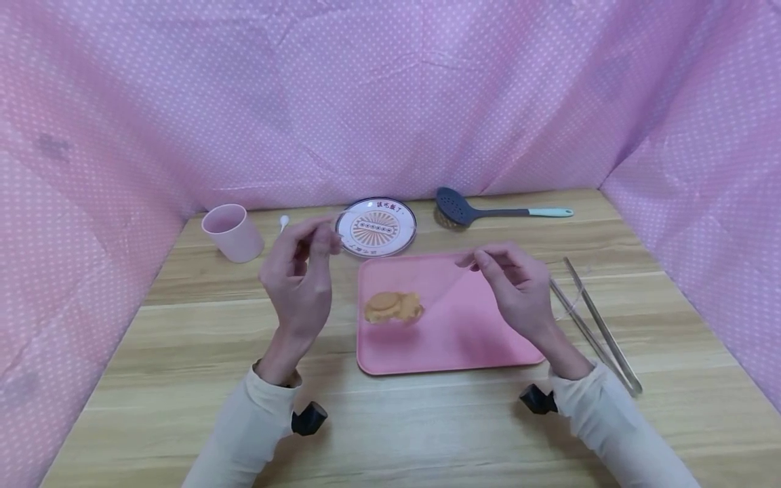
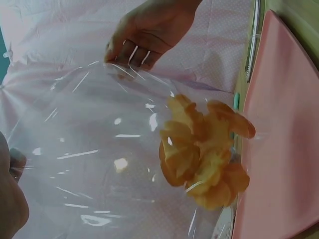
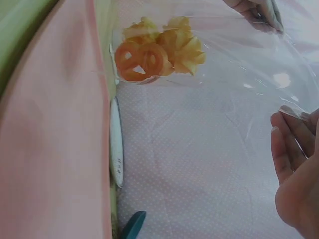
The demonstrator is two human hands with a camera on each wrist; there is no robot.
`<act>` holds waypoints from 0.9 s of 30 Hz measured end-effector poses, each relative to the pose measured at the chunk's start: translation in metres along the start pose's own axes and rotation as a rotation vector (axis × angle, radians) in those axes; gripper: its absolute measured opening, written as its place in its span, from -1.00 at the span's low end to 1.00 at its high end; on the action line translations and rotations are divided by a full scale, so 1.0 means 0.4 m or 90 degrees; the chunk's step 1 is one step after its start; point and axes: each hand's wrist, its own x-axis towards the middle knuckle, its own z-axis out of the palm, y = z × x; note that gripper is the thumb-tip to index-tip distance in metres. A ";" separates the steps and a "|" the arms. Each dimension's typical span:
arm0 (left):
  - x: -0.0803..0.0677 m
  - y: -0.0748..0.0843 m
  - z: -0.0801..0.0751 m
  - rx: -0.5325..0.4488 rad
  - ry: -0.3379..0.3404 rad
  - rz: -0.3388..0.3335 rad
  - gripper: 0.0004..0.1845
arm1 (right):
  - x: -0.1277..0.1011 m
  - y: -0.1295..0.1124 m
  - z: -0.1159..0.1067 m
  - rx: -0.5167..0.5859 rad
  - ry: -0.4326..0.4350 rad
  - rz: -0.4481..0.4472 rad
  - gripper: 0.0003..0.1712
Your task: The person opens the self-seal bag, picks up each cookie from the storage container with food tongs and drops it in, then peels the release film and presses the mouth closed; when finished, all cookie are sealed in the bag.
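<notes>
A clear plastic bag (image 1: 421, 271) hangs stretched between my two hands above a pink tray (image 1: 482, 339). Several golden cookies (image 1: 393, 307) lie bunched at the bag's low end, just over the tray's left part. My left hand (image 1: 326, 238) pinches one edge of the bag's mouth and my right hand (image 1: 478, 260) pinches the other edge. In the left wrist view the cookies (image 2: 204, 149) show through the film (image 2: 99, 139), with the right hand (image 2: 142, 37) beyond. In the right wrist view the cookies (image 3: 157, 52) hang at the top, and my right hand's fingers (image 3: 291, 149) are on the film (image 3: 239, 74).
A pink cup (image 1: 232, 232) and a small white spoon (image 1: 283, 221) stand at the back left. A patterned plate (image 1: 376, 227) lies behind the tray, a dark slotted spoon (image 1: 464, 207) to its right. Metal tongs (image 1: 594, 325) lie right of the tray. Pink dotted cloth walls surround the wooden table.
</notes>
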 end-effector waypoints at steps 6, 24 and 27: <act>0.001 -0.006 -0.001 -0.002 0.004 -0.002 -0.92 | 0.021 -0.018 -0.014 -0.039 -0.008 0.014 -0.78; 0.011 -0.008 -0.015 -0.074 -0.068 -0.099 -0.88 | 0.045 -0.037 -0.024 0.019 0.043 0.043 -0.85; 0.015 -0.006 -0.017 -0.097 -0.080 -0.120 -0.86 | 0.048 -0.039 -0.027 0.037 0.059 0.050 -0.84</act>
